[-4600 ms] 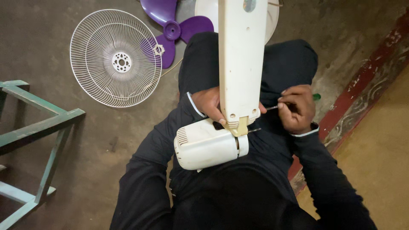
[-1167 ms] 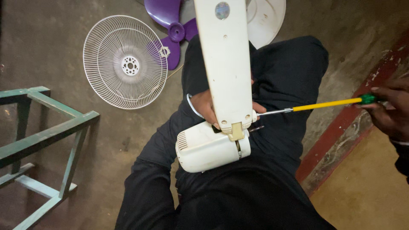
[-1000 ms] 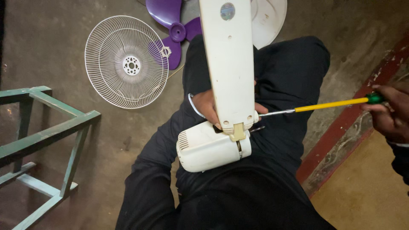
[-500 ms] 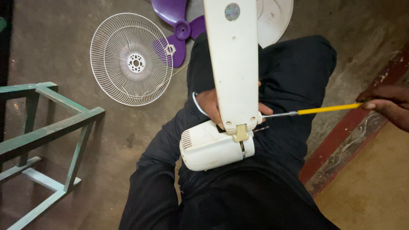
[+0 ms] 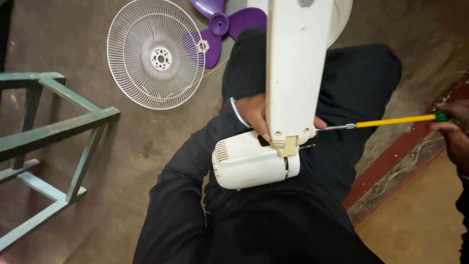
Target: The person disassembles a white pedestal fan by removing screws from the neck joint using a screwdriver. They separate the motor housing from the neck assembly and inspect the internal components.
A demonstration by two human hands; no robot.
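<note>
The white fan stand (image 5: 296, 73) lies across the lap with its white motor housing (image 5: 251, 161) at the near end, and the left hand (image 5: 255, 113) has its grip closed round the stand just above the joint. The right hand (image 5: 452, 129), out at the frame's right edge, is clamped on the green-capped yellow screwdriver (image 5: 391, 121), tip at the joint. Since half a second ago the view has slid, so the white grille (image 5: 155, 54) and purple blade (image 5: 222, 24) on the floor sit nearer the top.

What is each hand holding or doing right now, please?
Left hand: closed around the white fan stand.
Right hand: closed on the yellow screwdriver.
</note>
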